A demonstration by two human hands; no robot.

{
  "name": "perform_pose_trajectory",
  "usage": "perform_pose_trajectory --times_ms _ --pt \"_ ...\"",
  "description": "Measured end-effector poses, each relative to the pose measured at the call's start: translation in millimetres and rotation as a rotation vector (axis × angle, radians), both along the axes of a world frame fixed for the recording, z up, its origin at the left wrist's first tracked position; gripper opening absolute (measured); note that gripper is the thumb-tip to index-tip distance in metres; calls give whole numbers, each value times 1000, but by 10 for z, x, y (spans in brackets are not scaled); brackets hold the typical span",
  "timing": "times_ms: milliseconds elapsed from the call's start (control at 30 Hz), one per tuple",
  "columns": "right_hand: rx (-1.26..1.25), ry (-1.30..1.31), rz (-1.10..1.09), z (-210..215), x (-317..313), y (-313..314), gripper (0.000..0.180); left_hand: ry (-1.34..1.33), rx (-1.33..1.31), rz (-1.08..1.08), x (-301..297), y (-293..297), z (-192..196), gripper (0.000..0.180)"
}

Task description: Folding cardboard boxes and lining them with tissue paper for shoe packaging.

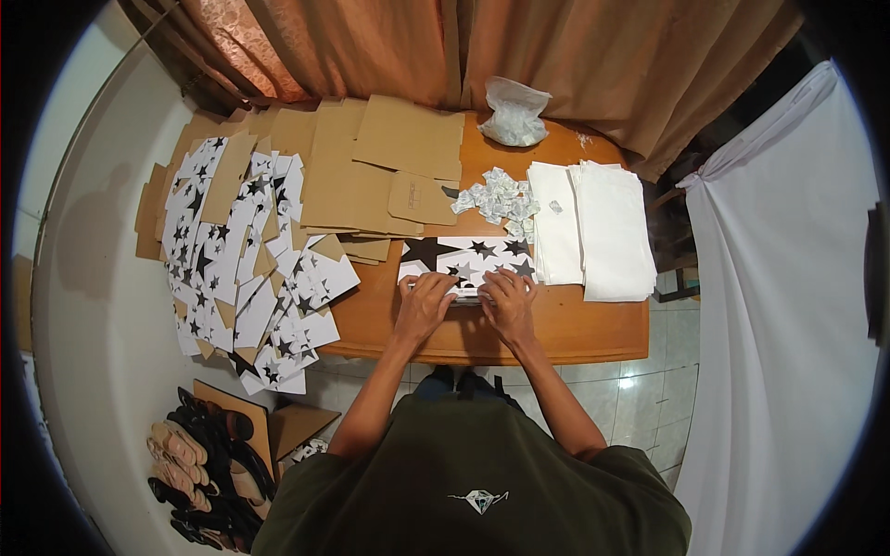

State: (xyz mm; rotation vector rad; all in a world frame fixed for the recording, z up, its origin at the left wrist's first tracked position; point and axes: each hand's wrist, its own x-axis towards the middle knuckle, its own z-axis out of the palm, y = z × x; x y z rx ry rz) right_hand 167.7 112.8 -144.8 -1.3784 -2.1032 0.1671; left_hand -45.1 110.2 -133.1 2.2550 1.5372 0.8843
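Observation:
A white box with black and grey stars lies near the front edge of the wooden table, right before me. My left hand grips its near left side, fingers bent over the front edge. At the near right side my right hand does the same, its fingertips on the top close to the edge. Both thumbs point inward along the front of the box. What lies inside the box is hidden.
Star-printed flat cartons and brown cardboard pieces overlap at the left. Small white sachets lie behind the box, below a clear plastic bag. White sheets are stacked at the right. Shoes stand on the floor, lower left.

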Motion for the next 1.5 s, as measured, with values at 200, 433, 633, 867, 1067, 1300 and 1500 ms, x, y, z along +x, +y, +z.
perform_pose_trajectory --times_ms 200,433,633,867,1067,1300,1500 --pt "-52 -52 52 -203 404 -135 34 60 -2 44 401 -249 -248 33" --pt "-29 -12 64 -373 551 -199 33 126 -38 76 567 -317 -504 33" --pt "7 -13 30 -393 409 -103 27 112 29 49 427 -144 -455 31" --pt "63 9 19 -435 121 29 21 149 114 17 142 -4 -532 29" --pt "45 7 12 -468 13 129 16 167 103 7 44 128 -581 30" --pt "9 -7 40 -595 -14 150 29 175 105 9 -15 164 -639 29" --pt "36 -15 56 -624 -3 154 28 134 106 -11 -48 165 -674 29"
